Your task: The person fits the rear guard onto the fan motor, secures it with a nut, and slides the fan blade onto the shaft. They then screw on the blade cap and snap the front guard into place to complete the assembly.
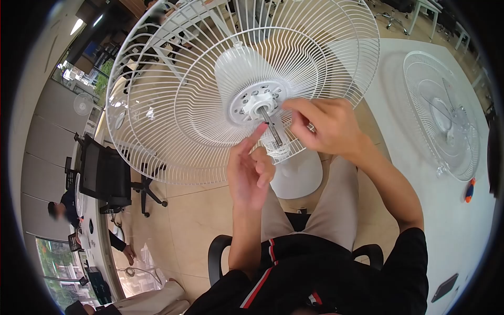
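A white stand fan with its rear wire grille (pixel 173 136) faces me, its motor housing (pixel 239 71) behind the grille. A white plastic nut (pixel 259 103) sits around the bare metal shaft (pixel 273 128) at the hub. My left hand (pixel 251 170) is below the shaft, its index finger stretched up to a small dark spot on it and the other fingers loosely bent, holding nothing. My right hand (pixel 328 126) is right of the hub, index fingertip at the nut's edge and thumb apart from it. No object shows in it. The fan's white base (pixel 296 176) stands between my knees.
On the white table (pixel 388 79) at right lie a front fan grille (pixel 441 110) with clear plastic, an orange-and-blue screwdriver handle (pixel 469 190) and a phone (pixel 444 287). A black office chair (pixel 107 176) stands left. Other people (pixel 68 210) are at a table on the left.
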Available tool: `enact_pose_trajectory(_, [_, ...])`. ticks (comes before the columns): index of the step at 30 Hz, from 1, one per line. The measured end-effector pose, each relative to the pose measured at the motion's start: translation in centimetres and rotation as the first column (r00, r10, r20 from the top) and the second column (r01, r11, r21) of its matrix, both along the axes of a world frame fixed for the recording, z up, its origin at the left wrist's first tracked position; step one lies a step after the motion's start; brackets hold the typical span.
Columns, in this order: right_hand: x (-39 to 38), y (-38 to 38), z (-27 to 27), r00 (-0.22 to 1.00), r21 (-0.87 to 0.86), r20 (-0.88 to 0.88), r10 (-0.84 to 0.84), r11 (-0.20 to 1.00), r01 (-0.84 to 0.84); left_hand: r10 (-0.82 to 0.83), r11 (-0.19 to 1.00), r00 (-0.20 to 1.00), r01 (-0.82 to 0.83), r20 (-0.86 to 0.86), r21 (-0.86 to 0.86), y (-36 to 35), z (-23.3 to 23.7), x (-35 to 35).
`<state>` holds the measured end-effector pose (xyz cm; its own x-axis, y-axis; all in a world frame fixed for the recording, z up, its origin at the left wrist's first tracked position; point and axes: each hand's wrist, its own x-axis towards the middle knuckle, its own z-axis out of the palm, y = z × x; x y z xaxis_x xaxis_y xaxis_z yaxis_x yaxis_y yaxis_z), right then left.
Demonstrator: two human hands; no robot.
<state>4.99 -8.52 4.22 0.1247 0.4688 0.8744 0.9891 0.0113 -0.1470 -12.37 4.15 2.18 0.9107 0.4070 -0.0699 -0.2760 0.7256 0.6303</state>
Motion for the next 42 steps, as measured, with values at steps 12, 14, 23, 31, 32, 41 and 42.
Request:
enact_pose_trajectory(12, [-1.0,0.0,-2.5,0.991,-0.315,-0.137,-0.004,0.948,-0.04,0.123,0.992,0.988,-0.126,0.092,0.025,-0.8,1.1,0.0])
enact_pose_trajectory(14, [-1.6,0.4,-4.3,0.974,-0.324,-0.226,-0.007,0.944,-0.068,0.174,0.976,0.983,-0.181,0.066,0.124,-1.3,1.8,-0.1])
enact_pose_trajectory(23, [-4.7,0.5,-5.7,0.713,-0.198,-0.664,0.226,0.866,-0.459,0.263,0.717,0.964,-0.212,0.025,0.664,-3.0,3.2,0.3])
enact_pose_trajectory(31, [-3.6,0.6,-4.4,0.768,-0.122,-0.609,0.199,0.933,-0.339,0.362,0.663,0.931,-0.225,-0.043,0.714,-2.4,3.6,0.4])
enact_pose_trajectory(32, [-3.3,0.6,-4.1,0.824,-0.115,-0.545,0.153,0.96,-0.255,0.39,0.681,0.92,-0.252,-0.049,0.688,-2.4,3.5,0.3])
enact_pose_trajectory(41, [-1.7,-0.6,1.0,0.995,-0.313,-0.092,-0.031,0.95,0.001,0.214,0.976,0.974,-0.211,-0.068,0.054,-2.7,0.7,0.7])
enact_pose_trajectory(42, [-1.6,-0.7,1.1,0.995,-0.33,-0.092,-0.037,0.944,0.005,0.182,0.983,0.983,-0.181,-0.027,0.038,-2.2,0.7,0.6])
